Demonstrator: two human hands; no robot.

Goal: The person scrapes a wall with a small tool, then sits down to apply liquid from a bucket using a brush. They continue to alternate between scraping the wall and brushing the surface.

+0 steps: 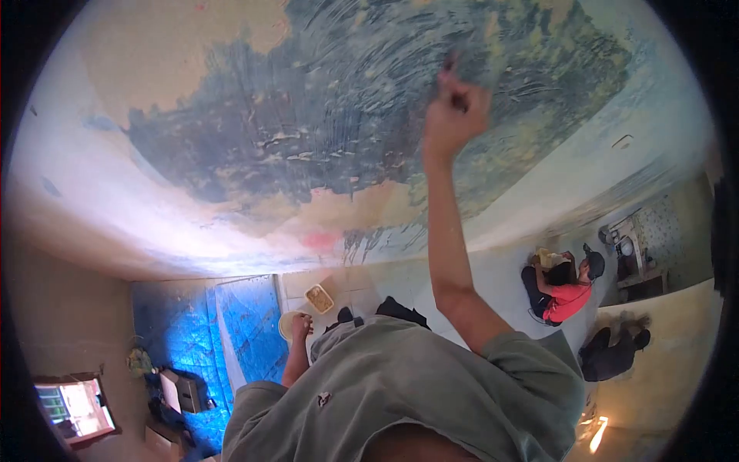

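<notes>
My right hand (459, 112) is raised against the painted wall (323, 146), its fingers closed round a thin tool. The tool's dark tip is blurred and close to the dark grey-green paint, which shows curved strokes. Low at my other side, my left hand (302, 327) grips the rim of a round pale container (289, 326). Near that hand, a rectangular tray (319, 299) with brownish contents lies on the floor.
A person in a red shirt (566, 300) and cap sits by the wall at right, holding something pale. Another person in dark clothes (612, 356) is lower right. Blue sheeting (181, 323), boxes (182, 390) and a window (77, 408) are at left.
</notes>
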